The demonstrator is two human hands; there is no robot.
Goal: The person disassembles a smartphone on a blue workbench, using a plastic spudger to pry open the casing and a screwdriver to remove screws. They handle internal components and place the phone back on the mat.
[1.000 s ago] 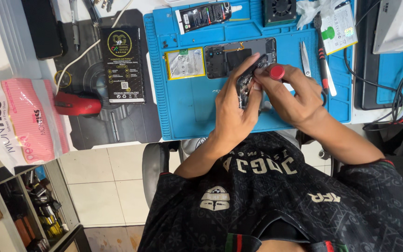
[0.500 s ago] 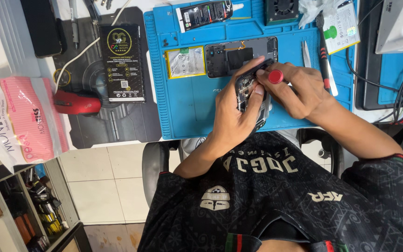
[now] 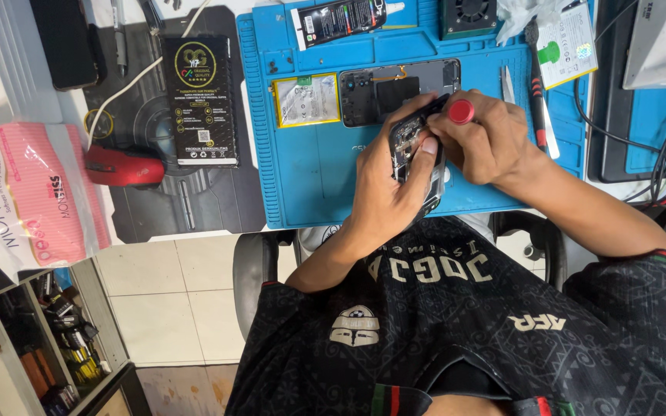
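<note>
Left hand [image 3: 383, 196] still grips phone frame [image 3: 414, 158]. Right hand [image 3: 491, 139] holds red-capped screwdriver [image 3: 460, 112], now shifted slightly up, closer above frame.

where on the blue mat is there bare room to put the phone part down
Bare room: the blue mat, lower left, bordered by the battery above, the left hand on the right, the mat's front edge below. Crowded: the top trays, and the right side, with the open phone, right hand and screwdrivers.
</note>
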